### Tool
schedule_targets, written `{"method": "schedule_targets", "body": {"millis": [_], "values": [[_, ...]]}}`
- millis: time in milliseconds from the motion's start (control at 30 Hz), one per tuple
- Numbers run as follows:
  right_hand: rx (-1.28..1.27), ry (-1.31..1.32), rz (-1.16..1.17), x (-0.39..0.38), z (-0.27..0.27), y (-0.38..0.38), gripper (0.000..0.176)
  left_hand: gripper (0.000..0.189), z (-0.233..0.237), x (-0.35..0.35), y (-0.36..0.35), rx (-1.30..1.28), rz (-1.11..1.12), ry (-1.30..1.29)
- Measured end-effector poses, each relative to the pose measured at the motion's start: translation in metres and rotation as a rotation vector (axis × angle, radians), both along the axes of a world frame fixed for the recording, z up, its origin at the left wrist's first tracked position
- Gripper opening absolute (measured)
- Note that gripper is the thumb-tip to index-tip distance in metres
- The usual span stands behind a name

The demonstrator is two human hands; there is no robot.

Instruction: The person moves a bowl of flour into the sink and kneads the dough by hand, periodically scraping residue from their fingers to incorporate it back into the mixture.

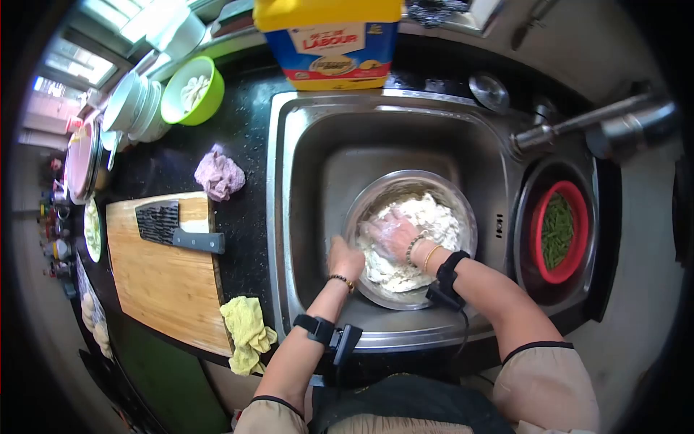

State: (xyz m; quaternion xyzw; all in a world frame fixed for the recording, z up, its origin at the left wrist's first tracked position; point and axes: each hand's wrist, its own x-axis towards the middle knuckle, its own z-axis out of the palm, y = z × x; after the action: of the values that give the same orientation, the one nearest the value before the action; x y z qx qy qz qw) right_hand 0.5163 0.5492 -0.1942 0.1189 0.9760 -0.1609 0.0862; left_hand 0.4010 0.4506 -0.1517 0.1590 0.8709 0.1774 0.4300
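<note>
A metal mixing bowl (pixel 463 271) sits in the sink, holding white, floury dough (pixel 434 220) that looks loose and lumpy. My left hand (pixel 345 258) is closed at the bowl's left rim, gripping it. Inside the bowl, my right hand (pixel 390 235) is pressed into the dough, its flour-coated fingers curled and partly buried. Bracelets circle both wrists, and each forearm carries a black strap with a small device.
Around the bowl is the steel sink (pixel 332 152), with a faucet (pixel 557 130) at right. A red basket (pixel 538 242) holds green beans. Leftward lie a cutting board (pixel 159 289), cleaver (pixel 181 230), purple cloth (pixel 219 173), yellow cloth (pixel 247 333) and green bowl (pixel 210 101). A yellow-blue container (pixel 329 50) stands behind.
</note>
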Motion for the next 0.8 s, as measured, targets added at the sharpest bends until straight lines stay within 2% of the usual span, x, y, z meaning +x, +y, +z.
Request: {"method": "schedule_targets", "body": {"millis": [33,67,100,133,200,233,300,333,367,433,500,533,600,633,700,733,767,800], "values": [[0.073,0.067,-0.021,0.002,0.001,-0.007,0.044,0.034,-0.009,0.009,-0.012,0.007,-0.020,0.005],[0.079,0.016,-0.009,0.002,0.008,-0.012,0.051,0.034,-0.025,0.016,-0.025,0.044,0.075,-0.056],[0.092,0.020,-0.025,0.008,0.020,-0.015,0.051,0.035,-0.032,0.020,-0.030,0.083,0.171,-0.121],[0.091,-0.006,-0.072,0.015,0.035,-0.019,0.051,0.035,-0.022,0.022,-0.027,0.094,0.158,-0.121],[0.012,-0.004,-0.123,0.028,0.042,-0.021,0.051,0.045,-0.003,0.024,-0.025,-0.017,0.377,-0.499],[0.021,-0.004,-0.133,0.037,0.047,-0.016,0.051,0.045,-0.009,0.021,-0.029,-0.011,0.365,-0.501],[-0.136,-0.022,-0.446,0.058,0.064,-0.005,0.052,0.049,-0.032,0.003,-0.037,0.078,0.117,-0.103],[-0.190,0.020,-0.492,0.062,0.069,0.003,0.053,0.054,-0.024,-0.008,-0.027,0.144,0.030,0.012],[-0.187,0.019,-0.502,0.060,0.067,0.011,0.053,0.051,-0.014,-0.016,-0.019,0.199,-0.084,0.083],[-0.245,0.094,-0.682,0.051,0.049,0.029,0.049,0.040,-0.012,-0.029,-0.006,0.303,-0.190,0.040],[-0.233,0.191,-0.838,0.034,0.008,0.051,0.037,0.034,-0.009,-0.031,0.004,0.287,-0.283,0.043],[-0.241,0.193,-0.854,0.025,0.003,0.059,0.037,0.029,-0.007,-0.033,0.008,0.270,-0.363,0.048],[-0.352,0.007,-0.882,0.007,-0.007,0.064,0.025,0.025,-0.004,-0.036,0.009,0.285,-0.358,0.014],[-0.239,0.220,-0.913,-0.001,-0.012,0.054,0.015,0.022,-0.005,-0.037,0.007,0.309,-0.336,-0.025],[-0.169,0.063,-0.754,-0.017,-0.009,0.043,0.020,0.023,-0.013,-0.037,0.005,0.289,-0.303,-0.084],[-0.217,-0.005,-0.706,-0.028,0.004,0.039,0.018,0.020,-0.015,-0.036,0.004,0.334,-0.352,-0.015],[-0.177,0.158,-0.575,-0.029,0.000,0.032,0.019,0.018,-0.016,-0.036,0.003,0.381,-0.395,0.051],[-0.181,0.075,-0.462,-0.033,0.003,0.027,0.019,0.018,-0.011,-0.035,0.004,0.374,-0.397,0.040]]}}
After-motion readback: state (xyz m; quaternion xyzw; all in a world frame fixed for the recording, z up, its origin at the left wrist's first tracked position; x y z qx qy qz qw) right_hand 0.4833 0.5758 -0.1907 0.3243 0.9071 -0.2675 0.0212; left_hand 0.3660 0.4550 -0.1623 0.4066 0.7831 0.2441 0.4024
